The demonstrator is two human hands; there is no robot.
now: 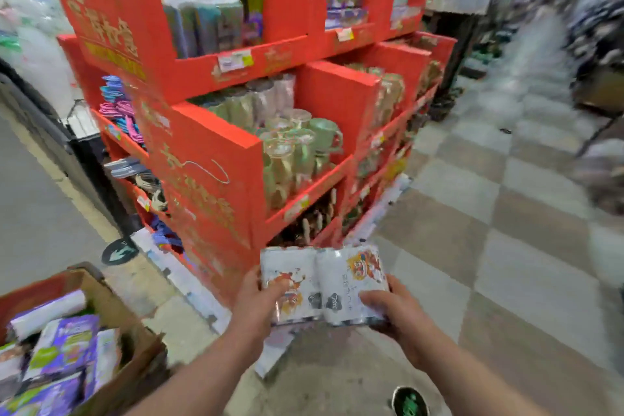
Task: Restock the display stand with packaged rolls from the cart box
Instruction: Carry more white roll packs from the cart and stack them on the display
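A white pack of rolls (324,285) with orange and red print is held in front of me, low at the foot of the red display stand (209,159). My left hand (260,300) grips its left end and my right hand (398,314) grips its right end. The cardboard cart box (101,300) sits at the lower left and holds several purple and white packs (64,351). The whole view is blurred by motion.
The stand's tiers hold glass and green mugs (300,145), wrapped rolls (202,20) on the top tier and hangers (118,101) on its left side. Checkered tile floor (489,230) stretches to the right. Round floor stickers lie near the stand (120,250) and by my feet (410,402).
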